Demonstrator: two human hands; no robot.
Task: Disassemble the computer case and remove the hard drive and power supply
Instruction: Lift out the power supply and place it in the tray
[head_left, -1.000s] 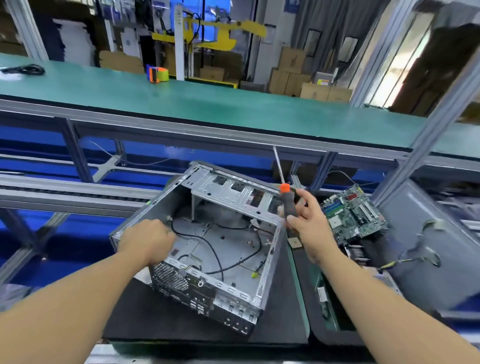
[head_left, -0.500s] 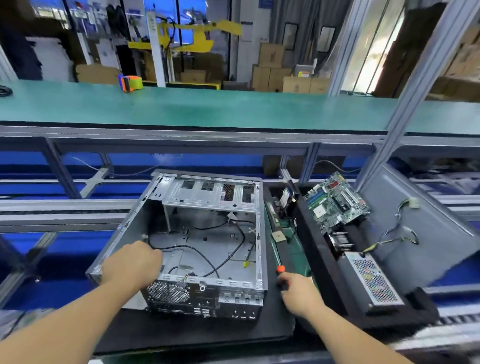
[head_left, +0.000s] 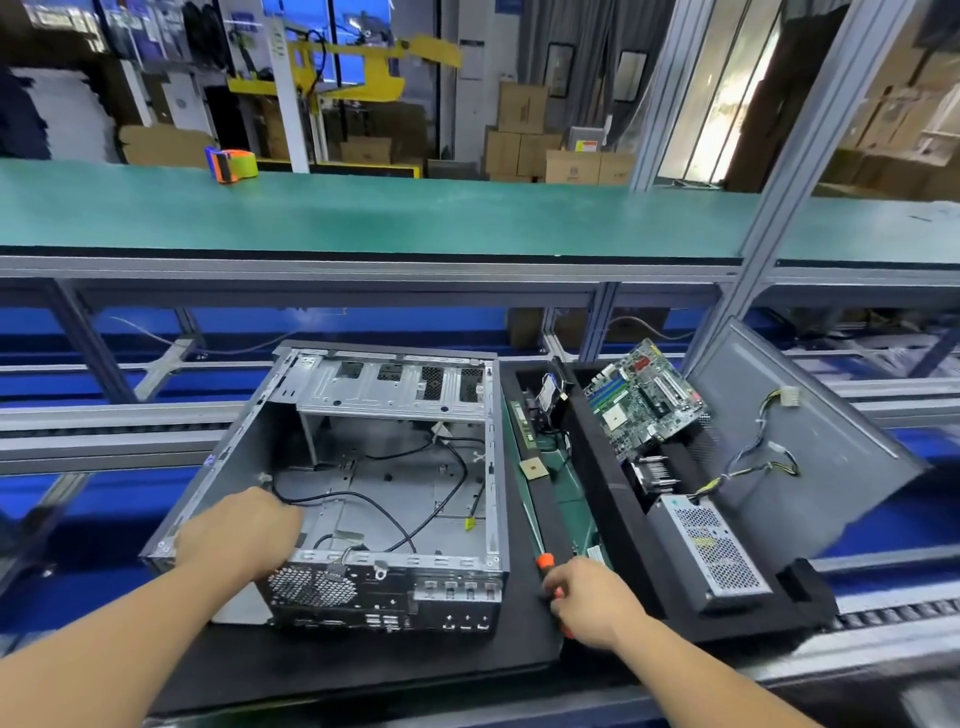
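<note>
Case (head_left: 363, 499) lies open on the black mat, gutted: loose cables only. Power supply (head_left: 714, 556) already sits in the tray to my right, below the motherboard (head_left: 641, 397); I can't pick out the hard drive. My left hand (head_left: 241, 532) rests curled on the case's near corner. My right hand (head_left: 592, 597) grips the orange-handled screwdriver (head_left: 545, 564), low against the mat. I judge this the wrap-up: next, release the tool and check the tray.

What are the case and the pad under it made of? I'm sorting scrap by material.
The case looks like bare sheet steel: dull grey, thin folded edges, punched vent holes and slots. It could be another metal; the look alone cannot settle that. The pad looks like matte black foam or rubber: no shine, thick soft-looking edge.
</note>
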